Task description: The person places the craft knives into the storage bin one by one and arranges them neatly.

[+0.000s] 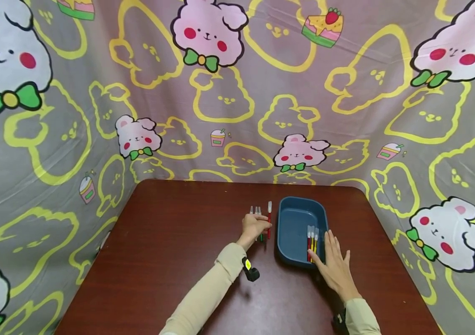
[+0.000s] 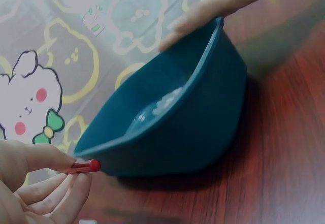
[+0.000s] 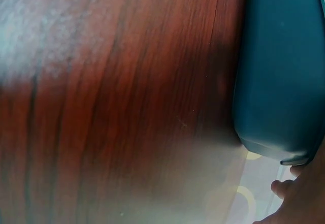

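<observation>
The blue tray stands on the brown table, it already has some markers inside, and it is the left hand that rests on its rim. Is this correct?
Not quite: the hand on the rim of the blue tray is the right hand, as the head view shows. The left hand is on the markers on the table beside the tray. The markers inside and the brown table are as stated.

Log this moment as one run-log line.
left hand: grips red marker on table | right hand: rests on blue tub rim | markers in tub
</observation>
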`<state>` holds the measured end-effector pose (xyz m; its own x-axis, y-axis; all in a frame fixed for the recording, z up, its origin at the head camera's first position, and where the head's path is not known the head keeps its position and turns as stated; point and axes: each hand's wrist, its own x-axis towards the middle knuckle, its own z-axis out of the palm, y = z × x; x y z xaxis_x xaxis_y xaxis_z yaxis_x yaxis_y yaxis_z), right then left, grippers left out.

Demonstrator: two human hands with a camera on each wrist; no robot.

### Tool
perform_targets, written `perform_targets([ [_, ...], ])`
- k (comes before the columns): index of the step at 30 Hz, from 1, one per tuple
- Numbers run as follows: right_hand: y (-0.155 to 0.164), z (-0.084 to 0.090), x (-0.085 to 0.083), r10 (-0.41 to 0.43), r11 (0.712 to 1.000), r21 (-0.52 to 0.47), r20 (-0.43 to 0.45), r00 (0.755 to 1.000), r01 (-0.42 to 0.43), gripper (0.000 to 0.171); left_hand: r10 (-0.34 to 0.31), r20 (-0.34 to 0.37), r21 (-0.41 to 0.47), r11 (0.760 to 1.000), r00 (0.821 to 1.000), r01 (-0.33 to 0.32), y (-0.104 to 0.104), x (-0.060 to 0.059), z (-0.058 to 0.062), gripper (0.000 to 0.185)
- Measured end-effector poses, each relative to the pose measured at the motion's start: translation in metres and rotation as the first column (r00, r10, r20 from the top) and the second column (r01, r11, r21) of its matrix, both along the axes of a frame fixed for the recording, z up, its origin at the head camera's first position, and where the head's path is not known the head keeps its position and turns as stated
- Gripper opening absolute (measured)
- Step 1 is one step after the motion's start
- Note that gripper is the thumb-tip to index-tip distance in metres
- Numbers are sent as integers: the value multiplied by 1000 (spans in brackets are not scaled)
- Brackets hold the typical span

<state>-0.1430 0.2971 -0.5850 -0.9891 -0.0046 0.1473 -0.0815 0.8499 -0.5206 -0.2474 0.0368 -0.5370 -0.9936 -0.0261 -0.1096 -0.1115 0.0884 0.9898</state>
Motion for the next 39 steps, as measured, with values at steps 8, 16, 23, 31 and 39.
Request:
perform_targets([
  [8,2,-2,-2,14,1000,18,-21,1000,-14,96,-28,8,-9,1000,1000,28,20,8,5,18],
  [16,1,-1,-1,4,1000,17,-17,1000,-4,95,-44,32,-6,999,999,44,40,13,12,14],
  [23,1,-2,0,-1,1000,16,10,1000,1,96,-36,24,-85,996,999,38,62,16,14,13],
  [31,1,-1,0,-2,1000,17,25,1000,2,96,-30,-43,-200,980,999,21,83,26,17,11],
  [39,1,-4,1,-2,1000,18,27,1000,1,95,-5,-6,-272,962,1000,3,102,33,4,12],
])
